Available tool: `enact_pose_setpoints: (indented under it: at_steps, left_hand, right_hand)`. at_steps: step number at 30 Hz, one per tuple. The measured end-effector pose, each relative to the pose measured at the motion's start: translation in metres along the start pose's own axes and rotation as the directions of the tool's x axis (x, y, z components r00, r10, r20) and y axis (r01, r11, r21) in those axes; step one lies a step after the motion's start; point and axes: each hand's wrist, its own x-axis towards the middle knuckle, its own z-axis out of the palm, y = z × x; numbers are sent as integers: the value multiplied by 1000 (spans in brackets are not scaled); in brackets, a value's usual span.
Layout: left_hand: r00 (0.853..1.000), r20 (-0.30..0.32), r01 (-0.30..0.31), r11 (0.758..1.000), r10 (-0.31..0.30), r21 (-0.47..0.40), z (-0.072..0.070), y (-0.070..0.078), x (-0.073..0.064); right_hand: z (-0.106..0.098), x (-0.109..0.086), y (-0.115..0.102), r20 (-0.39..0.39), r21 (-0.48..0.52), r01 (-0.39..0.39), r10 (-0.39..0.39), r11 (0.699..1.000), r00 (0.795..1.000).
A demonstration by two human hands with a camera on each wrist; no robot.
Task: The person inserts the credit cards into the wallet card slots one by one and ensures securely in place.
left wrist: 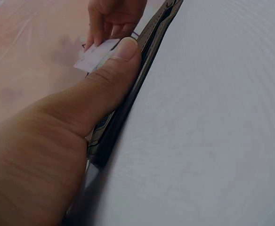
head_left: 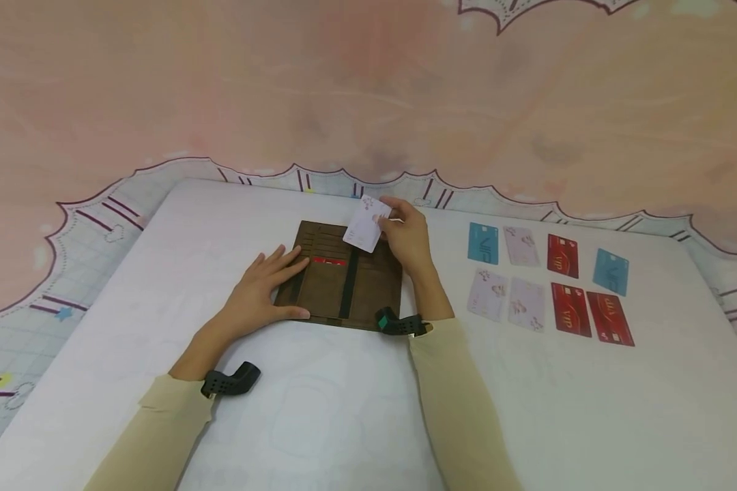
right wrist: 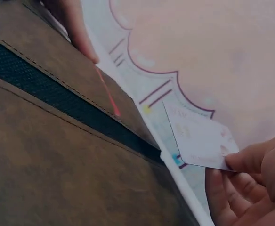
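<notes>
A brown card wallet (head_left: 321, 290) lies opened flat on the white table, with a dark strip down its middle and card slots along its upper part. One red card (head_left: 329, 261) peeks from a slot on its left half. My left hand (head_left: 261, 293) rests on the wallet's left side, fingers straight and spread, the thumb along the near edge. Between thumb and fingers, my right hand (head_left: 410, 235) pinches a white card (right wrist: 198, 139) with a faint pink print, above the wallet's upper right part. The right half's slots are partly hidden by that card and hand.
On the table to the right lie several cards in two rough rows: blue ones such as this VIP card (head_left: 483, 243), pale printed ones like this white card (head_left: 487, 294), and red ones like this VIP card (head_left: 571, 310). A patterned cloth (head_left: 368, 102) lies beyond the table's far edge.
</notes>
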Motion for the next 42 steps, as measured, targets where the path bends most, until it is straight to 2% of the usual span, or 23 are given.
enact_pose_setpoints:
  at_steps: [3,9,13,21,25,28,33,42]
  left_hand:
    - [1000,4,-2,1000,2,-2,0,0,0]
    - [1000,11,-2,1000,2,-1,-1,0,1]
    - [1000,13,-2,1000,2,5,-1,0,0]
    - [1000,1,-12,1000,12,4,0,-1,1]
    - [1000,9,-6,1000,6,4,0,-1,1]
    - [1000,8,-6,1000,6,7,1,-2,1]
    - [1000,-6,-17,1000,17,9,1,-2,1]
    - [1000,-4,-14,1000,14,7,2,-3,1]
  right_hand:
    - [4,0,4,-17,5,12,-12,1000,1000]
    - [15,-1,14,0,15,112,-112,994,994]
    - [21,-1,18,1,50,150,-150,987,989]
    - [25,-2,20,12,8,176,-176,984,984]
    - [26,-1,21,9,31,174,-174,984,985]
    - [27,-1,22,33,41,168,-169,985,985]
    - [28,-1,22,81,-27,155,-152,988,985]
    - [29,-2,25,69,-182,168,-158,969,985]
